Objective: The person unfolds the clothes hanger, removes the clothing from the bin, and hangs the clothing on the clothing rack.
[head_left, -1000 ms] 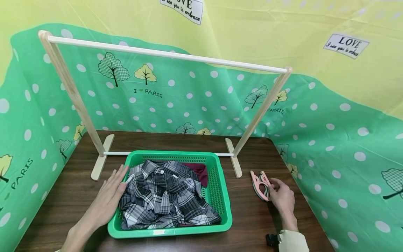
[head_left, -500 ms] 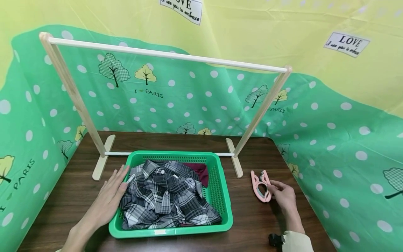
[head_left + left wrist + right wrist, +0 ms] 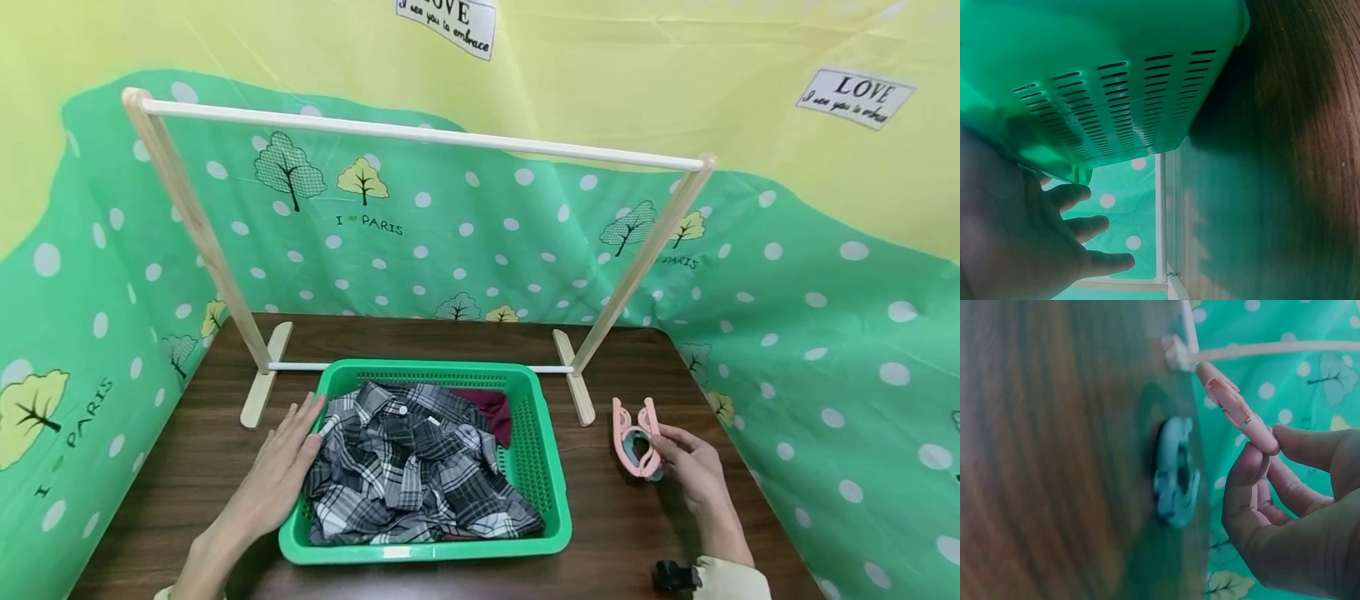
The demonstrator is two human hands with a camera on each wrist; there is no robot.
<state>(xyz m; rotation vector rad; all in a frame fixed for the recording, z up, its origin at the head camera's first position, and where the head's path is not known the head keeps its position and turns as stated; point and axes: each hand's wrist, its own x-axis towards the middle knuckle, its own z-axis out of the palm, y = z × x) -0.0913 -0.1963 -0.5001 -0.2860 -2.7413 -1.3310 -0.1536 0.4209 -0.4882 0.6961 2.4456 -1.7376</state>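
Note:
My right hand (image 3: 699, 475) pinches a folded pink folding clothes hanger (image 3: 1235, 407) between thumb and fingers, raised off the table. Below it, a similar teal folding hanger (image 3: 1175, 472) lies on the table in the right wrist view; in the head view the pink one mostly covers it. My left hand (image 3: 276, 473) rests with straight fingers along the left rim of a green plastic basket (image 3: 438, 551). Inside the basket lie a crumpled black, grey and white plaid shirt (image 3: 405, 471) and, partly hidden under it, a dark red cloth (image 3: 493, 408).
Behind the basket stands a wooden rack with a white top rail (image 3: 420, 132) and flat feet (image 3: 576, 379). The dark wood table (image 3: 600, 533) ends against a green and yellow patterned curtain (image 3: 465, 258) at the back and sides.
My right hand has lifted the pink hanger from the table and turned it more upright, so it parts from the teal one. My left hand stays on the basket rim. The head view shifts slightly.

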